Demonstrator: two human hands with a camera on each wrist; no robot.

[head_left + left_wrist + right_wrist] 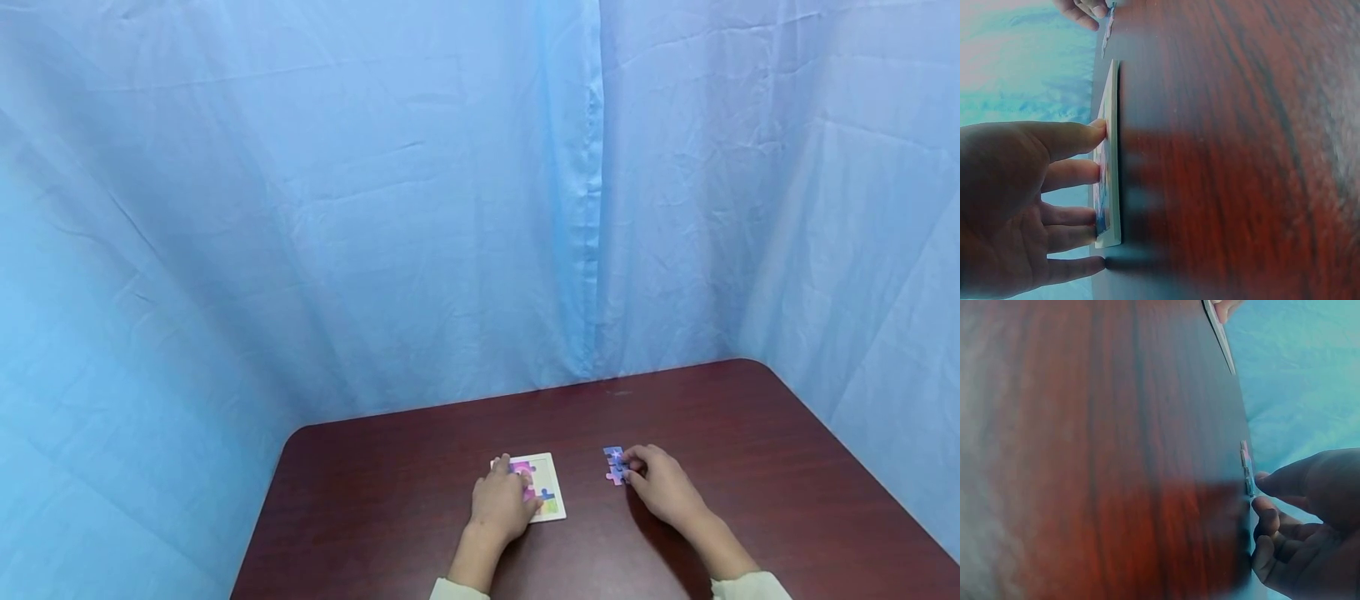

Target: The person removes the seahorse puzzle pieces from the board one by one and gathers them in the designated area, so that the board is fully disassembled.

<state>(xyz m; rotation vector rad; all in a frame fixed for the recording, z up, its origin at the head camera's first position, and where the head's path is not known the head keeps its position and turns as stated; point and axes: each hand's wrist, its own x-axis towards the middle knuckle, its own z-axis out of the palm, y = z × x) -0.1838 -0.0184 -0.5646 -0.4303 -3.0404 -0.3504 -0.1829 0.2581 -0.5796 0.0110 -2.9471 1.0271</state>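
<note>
My left hand [501,502] lies over the puzzle board [556,492], a pale-framed square partly filled with pink, blue and yellow-green pieces. Seen from the left wrist, the thumb [1099,128] and straight fingers touch the board's face and reach along it; the palm stays raised. Off to the right, my right hand [663,485] has its thumb and index finger at the right edge of a small group of purple-blue puzzle pieces [615,478], pinching one there. In the right wrist view these pieces [1245,459] lie flat on the table, with the other fingers curled below.
The dark red-brown wooden table [375,517] carries the board and the loose pieces. Light blue curtains [375,208] hang behind it and along both sides. A strip of bare tabletop separates the board from the loose pieces.
</note>
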